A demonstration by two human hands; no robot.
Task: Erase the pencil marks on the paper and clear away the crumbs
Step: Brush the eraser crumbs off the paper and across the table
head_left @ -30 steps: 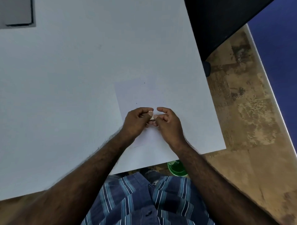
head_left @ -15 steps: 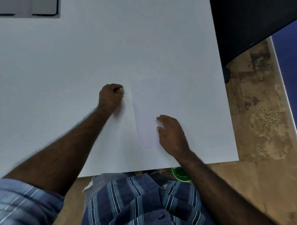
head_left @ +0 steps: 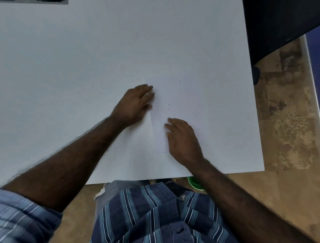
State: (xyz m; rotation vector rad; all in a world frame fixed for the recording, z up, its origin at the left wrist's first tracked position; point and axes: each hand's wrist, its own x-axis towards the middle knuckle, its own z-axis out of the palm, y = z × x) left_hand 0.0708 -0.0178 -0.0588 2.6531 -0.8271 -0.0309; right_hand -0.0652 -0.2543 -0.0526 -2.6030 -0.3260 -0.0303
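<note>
A white sheet of paper (head_left: 180,97) lies on the white table (head_left: 86,60) near its right front corner, hard to tell from the tabletop. Small dark eraser crumbs (head_left: 168,106) are scattered over it. My left hand (head_left: 136,102) lies flat at the paper's left edge, fingers straight and pointing right, slightly blurred. My right hand (head_left: 181,137) rests flat on the paper's lower part, fingers spread toward the upper left. No eraser is visible.
A black object (head_left: 277,26) stands off the table's right edge over a mottled brown floor. A green round object (head_left: 194,183) sits below the front edge by my right forearm. A dark item (head_left: 34,1) shows at the top left.
My left hand, curled into a fist left of the paper half a second ago, has opened and slid right onto the paper's edge. The right hand has stayed on the paper.
</note>
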